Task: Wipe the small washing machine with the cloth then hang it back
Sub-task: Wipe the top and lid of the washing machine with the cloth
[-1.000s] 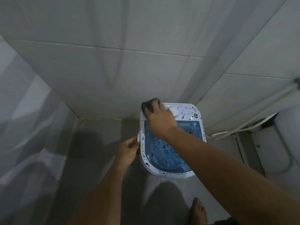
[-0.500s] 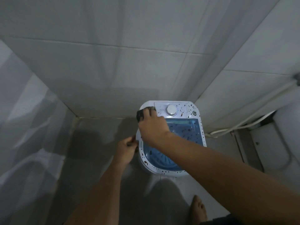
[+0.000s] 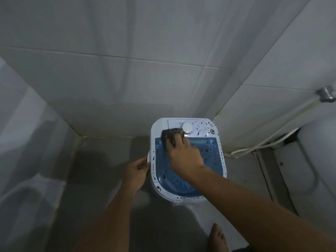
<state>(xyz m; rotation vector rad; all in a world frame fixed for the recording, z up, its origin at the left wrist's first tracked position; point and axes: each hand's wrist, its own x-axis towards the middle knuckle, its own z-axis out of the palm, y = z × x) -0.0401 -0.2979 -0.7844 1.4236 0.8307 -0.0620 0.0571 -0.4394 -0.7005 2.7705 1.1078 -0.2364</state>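
The small washing machine (image 3: pixel 221 161) stands on the floor in the tiled corner, white with a clear blue lid and dark specks on its top. A round white dial (image 3: pixel 187 127) sits on its back panel. My right hand (image 3: pixel 183 153) presses a dark cloth (image 3: pixel 168 136) flat on the back left of the top, just left of the dial, at the lid's rear edge. My left hand (image 3: pixel 137 170) grips the machine's left side rim. The back left corner of the top looks free of specks.
Tiled walls close in behind and to the right. A white hose (image 3: pixel 254 146) runs from a metal wall fitting (image 3: pixel 326 94) down to the floor beside the machine. A white toilet (image 3: pixel 316 160) stands at the right. My bare foot (image 3: pixel 218 237) is near the bottom edge.
My right hand has slid the cloth from the machine's back left corner rightward toward the dial. My left hand stays on the left rim.
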